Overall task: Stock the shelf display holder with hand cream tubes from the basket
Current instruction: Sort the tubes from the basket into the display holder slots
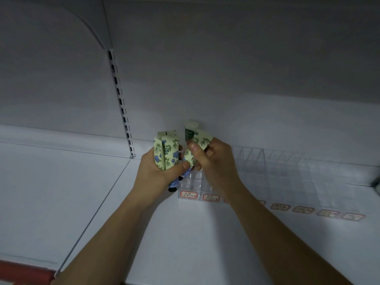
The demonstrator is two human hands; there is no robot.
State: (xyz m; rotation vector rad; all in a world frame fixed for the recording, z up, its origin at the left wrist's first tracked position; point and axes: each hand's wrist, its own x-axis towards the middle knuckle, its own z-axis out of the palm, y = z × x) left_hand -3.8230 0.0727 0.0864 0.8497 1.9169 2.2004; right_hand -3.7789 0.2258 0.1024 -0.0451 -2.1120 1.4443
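My left hand [158,169] grips bunch of soft floral tubes [166,153]; right hand [213,161] pinches one tube [198,145], mid-frame, over clear ridged acrylic holder [287,171].

The left hand [158,171] covers the lower part of its bundle of tubes [166,153], so their number cannot be told. The right hand [213,163] and its wrist hide the near compartments of the clear display holder [287,171] behind them. Print on the red-bordered labels [281,207] along the holder's front is too small and blurred to read. At the right edge of the frame a dark object [377,183] is cut off and cannot be identified. Both forearms run out of the bottom edge.
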